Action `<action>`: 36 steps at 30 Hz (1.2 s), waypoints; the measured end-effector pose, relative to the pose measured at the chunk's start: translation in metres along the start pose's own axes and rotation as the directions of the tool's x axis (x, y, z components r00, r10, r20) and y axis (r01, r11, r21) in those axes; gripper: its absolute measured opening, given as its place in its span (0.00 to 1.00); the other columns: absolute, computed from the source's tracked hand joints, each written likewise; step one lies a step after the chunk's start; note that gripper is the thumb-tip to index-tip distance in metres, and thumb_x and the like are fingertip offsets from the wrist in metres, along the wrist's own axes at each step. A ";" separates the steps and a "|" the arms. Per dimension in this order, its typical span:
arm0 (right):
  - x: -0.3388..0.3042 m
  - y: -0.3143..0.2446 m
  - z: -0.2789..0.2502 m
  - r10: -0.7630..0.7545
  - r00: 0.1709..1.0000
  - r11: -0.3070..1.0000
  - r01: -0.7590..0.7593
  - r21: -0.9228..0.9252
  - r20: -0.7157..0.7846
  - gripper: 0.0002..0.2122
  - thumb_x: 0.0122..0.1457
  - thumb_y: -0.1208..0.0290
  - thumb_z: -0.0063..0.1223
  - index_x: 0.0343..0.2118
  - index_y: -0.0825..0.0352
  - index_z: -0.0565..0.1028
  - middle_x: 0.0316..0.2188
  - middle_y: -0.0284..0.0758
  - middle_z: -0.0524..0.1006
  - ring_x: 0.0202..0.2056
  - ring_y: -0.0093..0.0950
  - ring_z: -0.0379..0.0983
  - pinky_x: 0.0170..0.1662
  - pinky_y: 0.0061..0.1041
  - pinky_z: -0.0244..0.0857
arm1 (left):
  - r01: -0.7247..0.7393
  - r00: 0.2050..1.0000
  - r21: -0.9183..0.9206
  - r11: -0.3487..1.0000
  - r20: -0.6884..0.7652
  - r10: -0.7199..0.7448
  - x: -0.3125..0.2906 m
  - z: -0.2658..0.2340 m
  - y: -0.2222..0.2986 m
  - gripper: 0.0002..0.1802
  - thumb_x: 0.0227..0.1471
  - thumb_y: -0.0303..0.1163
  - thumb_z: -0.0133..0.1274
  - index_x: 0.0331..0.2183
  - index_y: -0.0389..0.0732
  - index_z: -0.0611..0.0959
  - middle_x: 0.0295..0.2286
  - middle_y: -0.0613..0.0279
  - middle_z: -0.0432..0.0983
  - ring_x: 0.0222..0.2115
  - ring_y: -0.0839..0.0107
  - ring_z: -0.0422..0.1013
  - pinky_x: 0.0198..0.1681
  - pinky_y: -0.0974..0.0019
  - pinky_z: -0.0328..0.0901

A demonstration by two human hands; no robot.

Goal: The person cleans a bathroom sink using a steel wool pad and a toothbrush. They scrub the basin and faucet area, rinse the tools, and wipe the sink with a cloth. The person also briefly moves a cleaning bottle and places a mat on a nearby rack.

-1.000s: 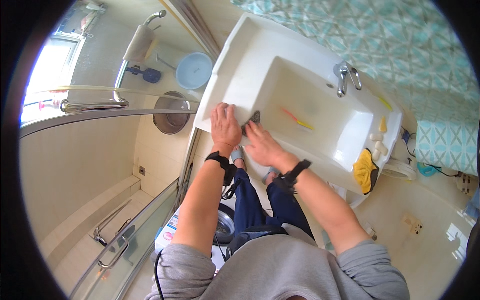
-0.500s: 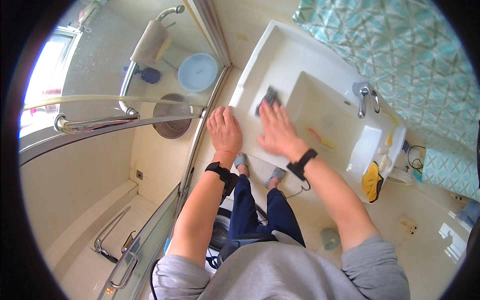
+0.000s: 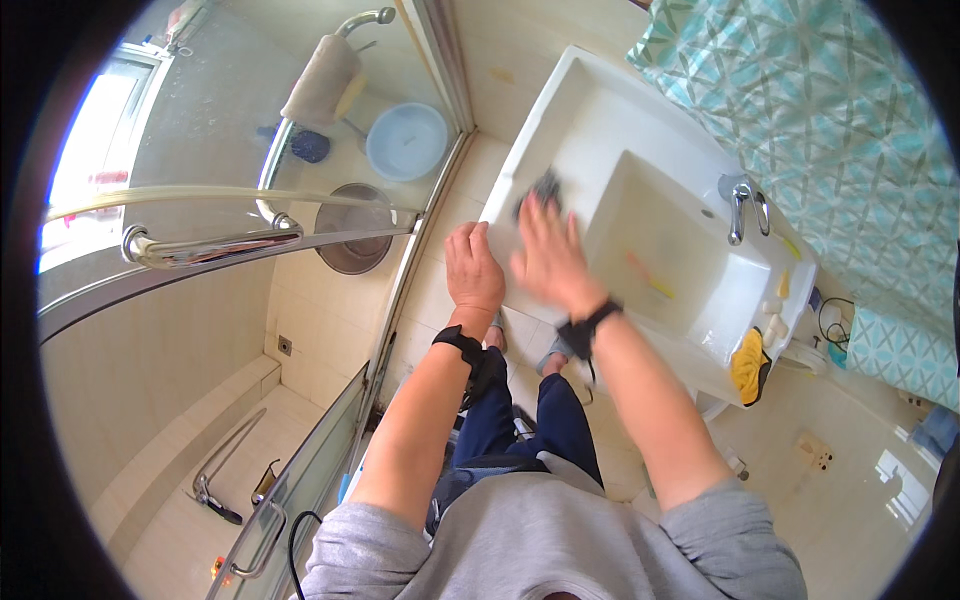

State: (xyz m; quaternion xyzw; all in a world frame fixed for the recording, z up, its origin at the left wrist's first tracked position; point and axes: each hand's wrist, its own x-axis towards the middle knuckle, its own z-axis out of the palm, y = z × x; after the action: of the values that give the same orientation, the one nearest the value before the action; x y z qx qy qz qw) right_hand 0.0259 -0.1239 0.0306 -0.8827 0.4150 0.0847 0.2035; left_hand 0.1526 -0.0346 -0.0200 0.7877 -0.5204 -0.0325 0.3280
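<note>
My right hand lies palm down over a dark grey cloth, pressing it on the flat white ledge left of the basin. Motion blurs both the cloth and the fingers, and part of the cloth is hidden beneath them. At the left front corner of the white sink is my left hand, its fingers loosely bent and nothing seen in them. Whether it touches the rim I cannot tell. Inside the basin lies a thin orange and yellow object.
A chrome tap stands on the sink's right side. A yellow and black cloth hangs over its near right edge. To the left is a glass shower screen with a chrome towel bar; behind it are a blue basin and a metal bowl.
The view has shifted, so the sink and both hands sit slightly farther right in the picture. My right hand still presses the cloth on the ledge.
</note>
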 end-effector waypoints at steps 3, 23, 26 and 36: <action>0.043 0.010 -0.016 0.134 0.987 0.968 -0.111 0.226 -0.088 0.36 0.66 0.58 0.43 0.72 0.75 0.56 0.74 0.54 0.56 0.73 0.55 0.53 0.73 0.64 0.43 | -0.002 1.000 0.011 1.000 0.023 0.002 -0.001 -0.001 0.003 0.20 0.54 0.19 0.53 0.50 0.37 0.77 0.48 0.47 0.74 0.50 0.45 0.70 0.55 0.49 0.67; 0.088 0.028 -0.024 0.237 0.971 0.945 -0.221 0.241 -0.040 0.39 0.67 0.53 0.39 0.75 0.72 0.49 0.78 0.48 0.46 0.76 0.48 0.47 0.74 0.65 0.39 | 0.011 0.996 0.075 0.997 0.082 -0.017 0.000 0.003 0.001 0.19 0.57 0.20 0.52 0.52 0.38 0.75 0.51 0.50 0.73 0.53 0.46 0.69 0.58 0.49 0.65; 0.166 0.081 -0.057 0.366 0.929 0.887 -0.331 0.322 -0.054 0.38 0.68 0.51 0.37 0.76 0.68 0.50 0.78 0.42 0.48 0.76 0.43 0.50 0.73 0.68 0.40 | -0.023 0.999 0.076 0.997 0.041 0.020 0.003 0.005 0.000 0.20 0.57 0.20 0.52 0.52 0.38 0.75 0.50 0.49 0.73 0.52 0.46 0.69 0.56 0.48 0.65; 0.104 0.075 -0.068 0.318 0.948 0.947 -0.319 -0.050 -0.024 0.36 0.70 0.49 0.39 0.77 0.58 0.51 0.79 0.39 0.48 0.77 0.49 0.44 0.74 0.67 0.39 | -0.044 0.998 0.085 0.995 0.050 0.040 0.004 0.002 0.001 0.20 0.56 0.18 0.52 0.51 0.38 0.76 0.50 0.49 0.74 0.50 0.46 0.70 0.54 0.47 0.65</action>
State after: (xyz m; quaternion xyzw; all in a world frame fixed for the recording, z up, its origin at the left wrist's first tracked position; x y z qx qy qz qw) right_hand 0.0340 -0.2688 0.0371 -0.8099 0.5512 0.1207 0.1604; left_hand 0.1530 -0.0385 -0.0200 0.7889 -0.5456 -0.0219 0.2818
